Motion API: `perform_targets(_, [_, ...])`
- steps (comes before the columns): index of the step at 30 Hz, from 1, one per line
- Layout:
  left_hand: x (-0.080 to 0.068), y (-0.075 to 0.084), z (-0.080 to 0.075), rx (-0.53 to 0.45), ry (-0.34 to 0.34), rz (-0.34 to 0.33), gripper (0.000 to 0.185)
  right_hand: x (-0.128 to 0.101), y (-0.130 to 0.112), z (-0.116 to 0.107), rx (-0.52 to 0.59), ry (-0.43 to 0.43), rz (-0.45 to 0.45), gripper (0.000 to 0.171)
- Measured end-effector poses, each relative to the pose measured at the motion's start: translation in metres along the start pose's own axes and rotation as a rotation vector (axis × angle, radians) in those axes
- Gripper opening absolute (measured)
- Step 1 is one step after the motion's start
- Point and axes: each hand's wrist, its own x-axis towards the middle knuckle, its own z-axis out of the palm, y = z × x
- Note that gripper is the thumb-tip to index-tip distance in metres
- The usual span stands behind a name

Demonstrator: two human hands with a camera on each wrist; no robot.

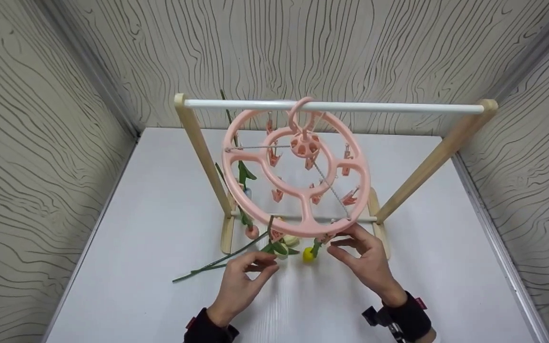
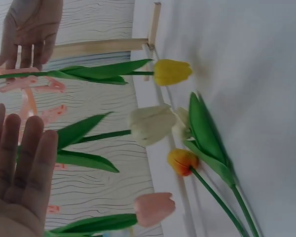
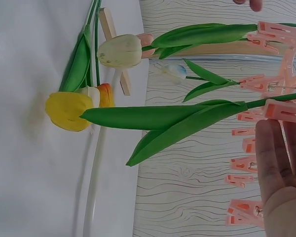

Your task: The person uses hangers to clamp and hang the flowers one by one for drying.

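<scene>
Yellow tulip (image 1: 309, 254) hangs bloom-down, long axis near vertical, just left of your right hand (image 1: 367, 261); that and your left hand (image 1: 242, 282) are relaxed, unclenched.

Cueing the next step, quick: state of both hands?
Left hand: open, holding nothing, near the hanging white tulip.
Right hand: open, by the pink clip on the yellow tulip; contact unclear.

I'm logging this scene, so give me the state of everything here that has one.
Rack: standing
Hanger: hooked over the rail
Clips: some in use, others empty
Yellow tulip: clipped, upside down
White tulip: clipped, upside down
Blue-white tulip: clipped, upside down
Pink tulip: hanging upside down
Other white tulip: lying on the table
Orange tulip: lying on the table
Left hand: holding nothing
Right hand: at the yellow tulip's clip
</scene>
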Motion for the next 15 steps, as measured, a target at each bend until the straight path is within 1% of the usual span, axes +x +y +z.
perform_targets(4, [-0.001, -0.019, -0.01, 0.102, 0.002, -0.032, 0.015, -0.003, 0.003, -0.003, -0.031, 0.014, 0.015, 0.045])
perform_targets(10, [0.003, -0.044, -0.025, 0.247, -0.011, -0.095, 0.018, -0.012, 0.009, -0.01, -0.072, 0.052, 0.046, 0.041])
perform_targets(12, [0.004, -0.052, -0.029, 0.296, -0.015, -0.117, 0.018, -0.016, 0.011, -0.012, -0.091, 0.067, 0.057, 0.04])
perform_targets(15, [0.003, -0.062, -0.033, 0.394, -0.022, -0.129, 0.02, -0.021, 0.014, -0.014, -0.13, 0.09, 0.089, 0.038])
